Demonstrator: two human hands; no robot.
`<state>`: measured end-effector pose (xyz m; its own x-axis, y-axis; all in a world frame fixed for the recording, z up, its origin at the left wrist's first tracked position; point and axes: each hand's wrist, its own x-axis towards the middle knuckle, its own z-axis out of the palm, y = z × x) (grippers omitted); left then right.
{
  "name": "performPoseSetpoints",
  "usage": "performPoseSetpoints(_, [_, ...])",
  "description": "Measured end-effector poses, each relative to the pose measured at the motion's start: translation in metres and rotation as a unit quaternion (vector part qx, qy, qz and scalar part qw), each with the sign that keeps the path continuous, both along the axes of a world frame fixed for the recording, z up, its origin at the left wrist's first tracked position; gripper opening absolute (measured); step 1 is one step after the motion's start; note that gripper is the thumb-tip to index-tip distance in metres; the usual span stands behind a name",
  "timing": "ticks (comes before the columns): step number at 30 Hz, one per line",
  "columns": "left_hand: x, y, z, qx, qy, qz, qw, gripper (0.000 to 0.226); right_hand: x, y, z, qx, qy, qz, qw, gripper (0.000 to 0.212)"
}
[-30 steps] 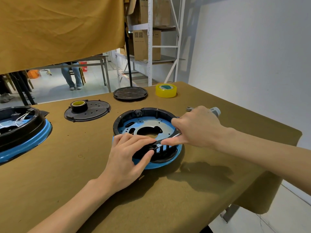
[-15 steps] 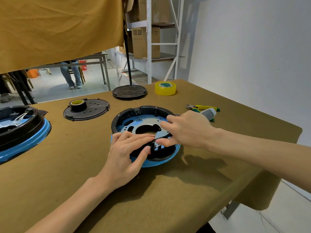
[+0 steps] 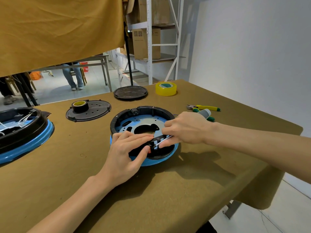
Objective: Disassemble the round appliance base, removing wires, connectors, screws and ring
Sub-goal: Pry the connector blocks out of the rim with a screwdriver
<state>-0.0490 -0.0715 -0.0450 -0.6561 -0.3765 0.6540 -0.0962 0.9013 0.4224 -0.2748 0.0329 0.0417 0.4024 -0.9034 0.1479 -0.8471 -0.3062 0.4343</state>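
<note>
- Round appliance base [image 3: 143, 118], black rim w/ blue skirt + blue-grey metal plate inside, sits mid tabletop [image 3: 168, 190], open side up.
- Left hand [image 3: 127, 153]: fingers laid flat over near rim, thumb pressing near a small red part [image 3: 149, 151]; grip not curled round anything.
- Right hand [image 3: 185, 128]: grip clamped on a screwdriver [image 3: 204, 113], grey handle sticking out behind the hand, thin shaft angled down into the black slotted section at the near edge.
- Yellow/green pliers [image 3: 206, 108] just behind right hand.
- Yellow tape roll [image 3: 166, 89] at far edge; black disc [image 3: 130, 92] left of it.
- Black cover plate [image 3: 94, 111] w/ small tape roll [image 3: 80, 106] on top, left of base.
- 2nd blue-black unit [image 3: 25, 132] at far left, white wires inside.
</note>
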Motion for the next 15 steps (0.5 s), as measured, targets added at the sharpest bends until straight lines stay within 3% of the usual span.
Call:
performPoseSetpoints(4, [-0.001,0.0,-0.001,0.006,0.002,-0.003,1.0,0.034,0.005,-0.004,0.005,0.018,-0.006,-0.011,1.0,0.069])
performPoseSetpoints(10, [0.002,-0.004,0.002,0.013,0.0,-0.018,1.0,0.031,0.015,-0.013,0.001,0.037,0.025,0.004,0.999,0.092])
performPoseSetpoints(15, [0.002,-0.004,0.001,0.011,0.006,-0.025,1.0,0.032,0.001,0.003,0.006,0.043,-0.012,-0.028,0.999,0.089])
